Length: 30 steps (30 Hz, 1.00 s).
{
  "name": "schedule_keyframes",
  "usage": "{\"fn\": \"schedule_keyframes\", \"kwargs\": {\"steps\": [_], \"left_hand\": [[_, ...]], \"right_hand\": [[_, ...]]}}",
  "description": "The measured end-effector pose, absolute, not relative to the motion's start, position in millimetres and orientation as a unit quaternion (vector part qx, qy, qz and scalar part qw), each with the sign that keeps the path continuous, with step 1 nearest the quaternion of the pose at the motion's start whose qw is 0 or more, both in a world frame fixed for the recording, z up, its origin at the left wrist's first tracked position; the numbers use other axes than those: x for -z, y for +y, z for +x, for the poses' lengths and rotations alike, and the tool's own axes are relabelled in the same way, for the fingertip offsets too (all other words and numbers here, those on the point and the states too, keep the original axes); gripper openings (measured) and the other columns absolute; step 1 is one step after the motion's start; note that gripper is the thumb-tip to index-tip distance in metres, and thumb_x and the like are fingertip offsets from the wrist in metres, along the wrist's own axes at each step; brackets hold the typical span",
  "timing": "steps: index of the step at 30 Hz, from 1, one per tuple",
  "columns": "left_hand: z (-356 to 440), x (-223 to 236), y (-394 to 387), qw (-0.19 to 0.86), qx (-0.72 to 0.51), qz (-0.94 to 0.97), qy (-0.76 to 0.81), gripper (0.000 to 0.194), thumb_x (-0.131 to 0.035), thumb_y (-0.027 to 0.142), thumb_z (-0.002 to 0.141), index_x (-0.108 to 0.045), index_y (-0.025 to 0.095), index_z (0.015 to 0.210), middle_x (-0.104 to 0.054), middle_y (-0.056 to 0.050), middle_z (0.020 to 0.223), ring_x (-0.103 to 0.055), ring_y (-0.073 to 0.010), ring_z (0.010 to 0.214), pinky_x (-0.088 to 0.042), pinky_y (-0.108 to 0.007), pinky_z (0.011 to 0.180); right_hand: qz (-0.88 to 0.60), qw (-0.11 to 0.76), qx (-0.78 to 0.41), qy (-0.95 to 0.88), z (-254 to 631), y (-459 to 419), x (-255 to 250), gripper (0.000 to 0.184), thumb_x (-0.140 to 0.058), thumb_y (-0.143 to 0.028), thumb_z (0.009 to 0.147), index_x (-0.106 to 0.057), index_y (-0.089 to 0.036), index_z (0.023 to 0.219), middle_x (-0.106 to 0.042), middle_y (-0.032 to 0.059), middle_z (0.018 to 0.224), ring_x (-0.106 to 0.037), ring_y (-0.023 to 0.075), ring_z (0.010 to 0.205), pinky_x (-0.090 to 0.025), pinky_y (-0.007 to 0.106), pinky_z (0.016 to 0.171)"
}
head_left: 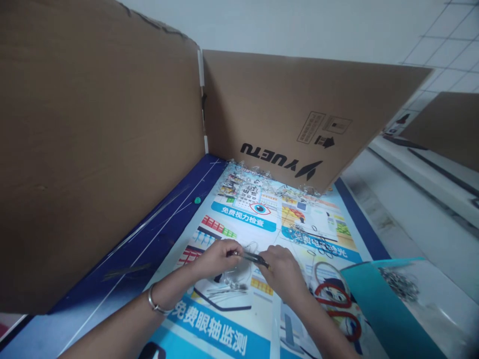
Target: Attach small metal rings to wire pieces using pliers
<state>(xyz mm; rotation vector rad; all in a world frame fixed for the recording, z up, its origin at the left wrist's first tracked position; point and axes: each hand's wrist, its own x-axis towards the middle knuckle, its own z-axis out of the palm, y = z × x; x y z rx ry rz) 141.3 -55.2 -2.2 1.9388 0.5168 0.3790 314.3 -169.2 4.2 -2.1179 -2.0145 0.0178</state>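
In the head view my right hand [283, 269] is closed around a pair of pliers [256, 258], whose jaws point left. Opposite them, my left hand [221, 257] pinches something small at the tips of the jaws. A thin wire loop [251, 245] curves near the fingers and seems to belong to it, though the held piece is too small to make out. Just below the hands lie several thin wire pieces [228, 289] on the printed sheet.
Red-handled scissors [350, 298] lie by my right forearm. A teal-edged container [396, 309] at the right holds metal pieces. Clear wire-like bits [258, 174] are heaped along the cardboard wall [292, 109]. Dark rings [322, 244] and a green cap [197, 200] lie further off.
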Motion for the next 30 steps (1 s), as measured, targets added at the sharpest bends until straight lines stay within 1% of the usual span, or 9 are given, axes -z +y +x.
{"fn": "schedule_keyframes", "kwargs": {"steps": [4,8,11,15,17,19,23,26,30], "left_hand": [[140,2,-54,0.537,-0.14,0.804,0.212,0.009,-0.048,0.016,0.072,-0.057,0.015,0.07,-0.047,0.004,0.062,-0.041,-0.008,0.059,-0.031,-0.018,0.055],[139,2,-53,0.576,-0.105,0.787,0.196,0.006,-0.05,0.017,0.072,-0.055,0.014,0.068,-0.043,0.005,0.059,-0.038,-0.0073,0.057,-0.03,-0.017,0.054],[137,1,-53,0.607,-0.068,0.769,0.19,0.006,-0.051,0.019,0.072,-0.055,0.015,0.071,-0.042,0.006,0.059,-0.036,-0.007,0.056,-0.029,-0.018,0.052],[135,0,-52,0.63,-0.056,0.753,0.18,0.007,-0.052,0.019,0.073,-0.055,0.014,0.073,-0.044,0.005,0.061,-0.036,-0.0069,0.056,-0.029,-0.018,0.053],[135,0,-52,0.644,-0.068,0.742,0.175,0.007,-0.052,0.02,0.073,-0.056,0.013,0.074,-0.046,0.004,0.063,-0.038,-0.007,0.058,-0.031,-0.018,0.055],[135,1,-51,0.658,-0.075,0.73,0.171,0.008,-0.053,0.02,0.073,-0.057,0.013,0.074,-0.049,0.003,0.066,-0.041,-0.0073,0.061,-0.033,-0.018,0.058],[134,2,-51,0.674,-0.063,0.716,0.172,0.01,-0.055,0.023,0.072,-0.058,0.014,0.077,-0.051,0.003,0.068,-0.041,-0.0074,0.061,-0.033,-0.018,0.058],[133,2,-51,0.683,-0.036,0.71,0.165,0.012,-0.056,0.025,0.072,-0.057,0.014,0.077,-0.048,0.004,0.065,-0.039,-0.0068,0.057,-0.031,-0.018,0.054],[132,0,-50,0.696,-0.012,0.702,0.151,0.015,-0.058,0.028,0.07,-0.056,0.013,0.074,-0.044,0.005,0.06,-0.035,-0.0062,0.054,-0.028,-0.018,0.05]], "right_hand": [[-0.694,0.138,0.043,-0.706,315,-168,-1,0.015,-0.049,-0.021,0.08,-0.059,-0.018,0.069,-0.053,0.0033,0.068,-0.045,0.015,0.07,-0.026,0.027,0.066],[-0.673,0.167,0.044,-0.719,315,-166,2,0.014,-0.049,-0.019,0.08,-0.061,-0.018,0.072,-0.053,0.0028,0.067,-0.045,0.0147,0.07,-0.027,0.027,0.066],[-0.661,0.165,0.045,-0.731,315,-166,3,0.011,-0.051,-0.019,0.079,-0.061,-0.019,0.073,-0.053,0.0026,0.068,-0.046,0.0147,0.071,-0.027,0.027,0.067],[-0.646,0.159,0.012,-0.746,321,-167,-2,0.008,-0.054,-0.018,0.077,-0.061,-0.019,0.074,-0.054,0.0021,0.07,-0.046,0.0149,0.074,-0.028,0.028,0.069],[-0.634,0.17,-0.023,-0.754,327,-168,-5,0.008,-0.053,-0.019,0.078,-0.061,-0.02,0.078,-0.055,0.0014,0.071,-0.047,0.0145,0.075,-0.029,0.027,0.069],[-0.647,0.188,-0.033,-0.739,332,-168,-7,0.009,-0.052,-0.022,0.08,-0.061,-0.019,0.08,-0.055,0.0017,0.072,-0.047,0.0145,0.074,-0.03,0.027,0.069],[-0.688,0.186,-0.029,-0.701,334,-166,-5,0.014,-0.051,-0.026,0.081,-0.06,-0.018,0.074,-0.055,0.0026,0.071,-0.047,0.015,0.072,-0.03,0.027,0.067],[-0.658,0.168,-0.06,-0.732,328,-166,-4,0.01,-0.052,-0.022,0.079,-0.06,-0.019,0.074,-0.055,0.0019,0.07,-0.048,0.015,0.074,-0.03,0.027,0.067],[-0.623,0.155,-0.068,-0.764,322,-168,-3,0.009,-0.053,-0.016,0.074,-0.061,-0.02,0.078,-0.055,0.0016,0.072,-0.048,0.0153,0.076,-0.03,0.028,0.069]]}}
